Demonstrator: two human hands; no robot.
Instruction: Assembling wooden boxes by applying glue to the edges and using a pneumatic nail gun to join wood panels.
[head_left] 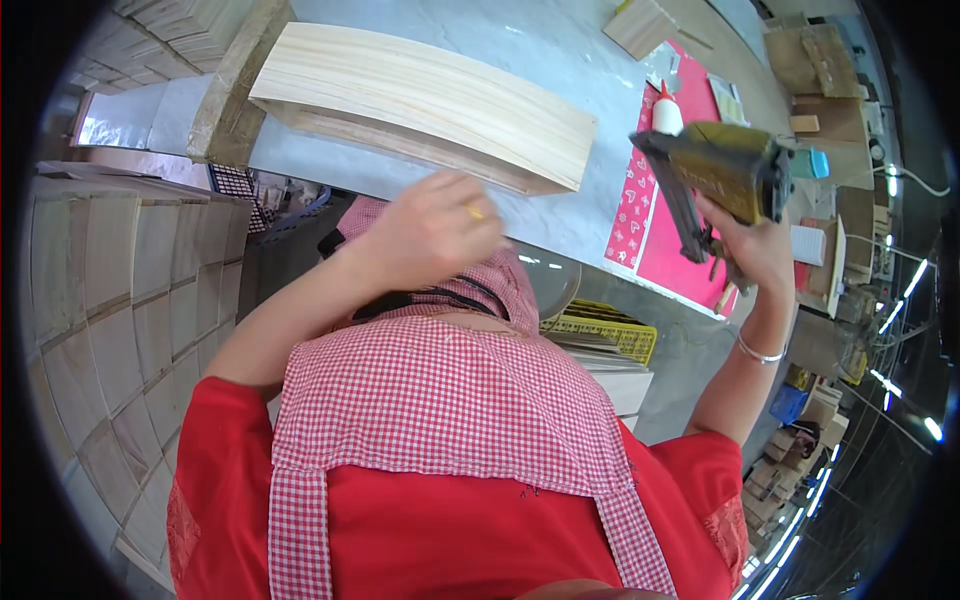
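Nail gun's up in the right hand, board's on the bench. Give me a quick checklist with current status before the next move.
1. Right hand has a full grip on the nail gun: ok.
2. Left hand away from the gun's nose: ok, well to the left of it.
3. Left hand steadying the wooden board: not ok, blurred and apparently above it.
4. Gun's nose on the board: not ok, raised to the right of it.
5. Glue bottle upright: ok.
6. Trigger finger position: cannot tell.

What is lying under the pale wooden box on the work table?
The pale wooden box rests on the grey table top, with a rough wooden beam under its left end. Whatever is directly beneath the box stays hidden. The left hand is just before it.
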